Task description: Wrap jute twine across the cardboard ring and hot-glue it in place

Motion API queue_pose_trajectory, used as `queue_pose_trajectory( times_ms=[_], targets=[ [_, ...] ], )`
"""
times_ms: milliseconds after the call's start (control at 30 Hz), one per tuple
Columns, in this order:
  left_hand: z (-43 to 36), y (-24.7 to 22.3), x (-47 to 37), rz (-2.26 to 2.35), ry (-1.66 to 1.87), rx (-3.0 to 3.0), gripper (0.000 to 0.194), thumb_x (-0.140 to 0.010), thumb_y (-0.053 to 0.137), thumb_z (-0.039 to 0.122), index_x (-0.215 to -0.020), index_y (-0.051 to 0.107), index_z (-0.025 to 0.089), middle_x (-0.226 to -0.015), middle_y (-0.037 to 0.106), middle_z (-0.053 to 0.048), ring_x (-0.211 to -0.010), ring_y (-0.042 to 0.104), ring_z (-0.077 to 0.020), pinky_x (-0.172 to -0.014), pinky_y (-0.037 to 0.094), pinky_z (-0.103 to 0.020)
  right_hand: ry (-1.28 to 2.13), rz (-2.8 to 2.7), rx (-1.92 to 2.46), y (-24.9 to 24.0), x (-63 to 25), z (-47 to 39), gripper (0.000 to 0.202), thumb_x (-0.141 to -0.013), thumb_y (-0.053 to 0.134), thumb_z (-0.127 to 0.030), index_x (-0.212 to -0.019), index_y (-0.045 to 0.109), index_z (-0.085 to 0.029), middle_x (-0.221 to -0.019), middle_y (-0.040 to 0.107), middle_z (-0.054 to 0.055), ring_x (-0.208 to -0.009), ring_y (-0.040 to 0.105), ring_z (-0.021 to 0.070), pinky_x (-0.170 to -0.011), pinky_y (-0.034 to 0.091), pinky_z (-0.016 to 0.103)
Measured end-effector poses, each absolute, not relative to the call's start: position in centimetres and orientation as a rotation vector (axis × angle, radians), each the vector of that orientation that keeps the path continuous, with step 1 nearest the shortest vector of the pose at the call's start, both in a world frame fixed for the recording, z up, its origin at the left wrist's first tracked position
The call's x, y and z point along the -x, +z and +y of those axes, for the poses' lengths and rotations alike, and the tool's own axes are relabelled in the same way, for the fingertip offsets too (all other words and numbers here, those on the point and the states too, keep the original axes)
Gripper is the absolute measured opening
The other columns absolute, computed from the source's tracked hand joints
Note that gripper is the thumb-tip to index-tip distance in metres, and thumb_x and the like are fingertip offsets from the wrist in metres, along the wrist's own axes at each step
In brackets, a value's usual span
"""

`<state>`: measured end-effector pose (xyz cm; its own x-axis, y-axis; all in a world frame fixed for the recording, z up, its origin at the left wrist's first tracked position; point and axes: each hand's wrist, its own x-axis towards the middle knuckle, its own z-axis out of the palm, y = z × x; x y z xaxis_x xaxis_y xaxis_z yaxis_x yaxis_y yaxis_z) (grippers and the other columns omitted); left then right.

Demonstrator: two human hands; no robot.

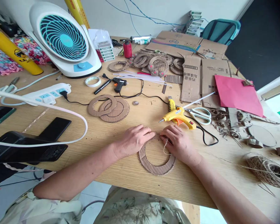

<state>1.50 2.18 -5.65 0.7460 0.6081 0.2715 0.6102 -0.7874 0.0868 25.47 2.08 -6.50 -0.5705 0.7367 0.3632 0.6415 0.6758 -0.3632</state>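
Note:
A flat cardboard ring (156, 169) lies near the table's front edge. On its upper left part rests my left hand (135, 139), fingers together and pointing right, closed at the ring's top. My right hand (177, 141) is at the ring's upper right, its fingers bent inward around a thin piece of twine (165, 149) that loops down over the ring. Both sets of fingertips nearly meet at the top of the ring. Just beyond my right hand lies a yellow glue gun (178, 115), its nozzle pointing left. A ball of twine (269, 169) sits at the right edge.
Behind my left hand are cardboard rings and discs (121, 110). White-handled scissors (200, 115), a black glue gun (119, 84), a power strip (46, 93), a fan (63, 40), phones (35, 149), pink paper (238, 95) and cardboard scraps lie around. A white cable (84, 124) arches at left.

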Motion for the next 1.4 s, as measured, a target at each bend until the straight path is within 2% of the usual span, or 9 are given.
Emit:
queue_pose_trajectory(
  times_ms=[200, 367, 500, 767, 900, 1033, 1133, 1233, 1400],
  targets=[
    [2.3, -5.7, -1.8, -1.042, -0.418, 2.960, 0.033, -0.094, 0.050, 0.006, -0.122, 0.064, 0.018, -0.113, 0.066, -0.007, -0.102, 0.061, -0.0214, -0.090, 0.055, -0.034, 0.309, -2.389, 1.089, -6.3, -25.4, 2.0, 0.009, -0.095, 0.053, -0.018, -0.094, 0.062, -0.021, -0.092, 0.064, 0.007, -0.084, 0.056, 0.0208, -0.078, 0.047, 0.037],
    [2.7, -6.0, -1.4, -1.148, -0.620, 2.983, 0.043, -0.093, 0.046, 0.001, -0.132, 0.057, 0.017, -0.112, 0.066, -0.007, -0.103, 0.064, -0.0183, -0.093, 0.056, -0.032, 0.331, -2.359, 1.118, -6.2, -25.7, 1.9, 0.009, -0.094, 0.054, -0.018, -0.100, 0.060, -0.021, -0.092, 0.064, 0.007, -0.084, 0.059, 0.0201, -0.075, 0.050, 0.035],
    [2.9, -5.8, -1.3, -1.210, -0.737, 2.955, 0.040, -0.093, 0.046, 0.002, -0.127, 0.061, 0.018, -0.109, 0.064, -0.006, -0.100, 0.064, -0.0164, -0.091, 0.055, -0.029, 0.348, -2.342, 1.132, -6.2, -25.9, 1.8, 0.013, -0.093, 0.055, -0.016, -0.104, 0.060, -0.021, -0.095, 0.065, 0.007, -0.087, 0.060, 0.0203, -0.077, 0.051, 0.035],
    [2.3, -5.7, -2.7, -1.049, -0.515, 3.005, 0.035, -0.095, 0.049, 0.007, -0.121, 0.068, 0.021, -0.104, 0.063, -0.007, -0.098, 0.060, -0.0210, -0.088, 0.054, -0.034, 0.341, -2.349, 1.113, -6.0, -25.7, 1.9, 0.013, -0.095, 0.054, -0.020, -0.106, 0.061, -0.019, -0.094, 0.066, 0.007, -0.088, 0.061, 0.0208, -0.078, 0.051, 0.036],
    [2.6, -6.0, -2.4, -1.160, -0.686, 3.089, 0.039, -0.094, 0.045, 0.003, -0.123, 0.066, 0.019, -0.104, 0.063, -0.006, -0.098, 0.062, -0.0171, -0.089, 0.053, -0.030, 0.293, -2.350, 1.112, -5.8, -26.0, 1.7, 0.016, -0.093, 0.055, -0.018, -0.108, 0.061, -0.020, -0.094, 0.065, 0.007, -0.087, 0.062, 0.0199, -0.077, 0.053, 0.035],
    [2.8, -6.0, -2.1, -1.275, -0.941, 3.034, 0.045, -0.087, 0.043, -0.005, -0.121, 0.062, 0.016, -0.107, 0.064, -0.006, -0.101, 0.062, -0.0167, -0.090, 0.053, -0.029, 0.206, -2.320, 1.137, -5.3, -27.6, 1.9, 0.021, -0.093, 0.054, -0.019, -0.113, 0.061, -0.022, -0.100, 0.065, 0.007, -0.092, 0.063, 0.0205, -0.082, 0.053, 0.036],
    [2.9, -6.0, -2.1, -1.295, -1.067, 2.999, 0.035, -0.087, 0.045, -0.003, -0.108, 0.063, 0.018, -0.101, 0.064, -0.005, -0.097, 0.062, -0.0169, -0.087, 0.052, -0.030, 0.072, -2.176, 1.234, -5.1, -29.4, 2.8, 0.025, -0.095, 0.051, -0.023, -0.118, 0.060, -0.023, -0.106, 0.064, 0.009, -0.096, 0.062, 0.0233, -0.086, 0.052, 0.041],
    [2.9, -5.9, -2.2, -1.308, -1.155, 2.984, 0.025, -0.089, 0.047, 0.000, -0.099, 0.060, 0.018, -0.095, 0.063, -0.003, -0.092, 0.062, -0.0165, -0.083, 0.051, -0.029, -0.103, -2.011, 1.376, -5.6, -30.8, 4.1, 0.033, -0.094, 0.056, -0.034, -0.124, 0.058, -0.022, -0.109, 0.062, 0.012, -0.102, 0.058, 0.0288, -0.089, 0.049, 0.048],
    [2.9, -5.6, -2.2, -1.349, -1.232, 2.963, 0.023, -0.087, 0.047, -0.001, -0.094, 0.058, 0.018, -0.091, 0.062, -0.003, -0.087, 0.061, -0.0158, -0.077, 0.050, -0.027, -0.166, -2.037, 1.548, -7.5, -30.9, 5.6, 0.051, -0.089, 0.062, -0.054, -0.126, 0.057, -0.019, -0.110, 0.063, 0.013, -0.101, 0.058, 0.0303, -0.089, 0.048, 0.048]
  ],
)
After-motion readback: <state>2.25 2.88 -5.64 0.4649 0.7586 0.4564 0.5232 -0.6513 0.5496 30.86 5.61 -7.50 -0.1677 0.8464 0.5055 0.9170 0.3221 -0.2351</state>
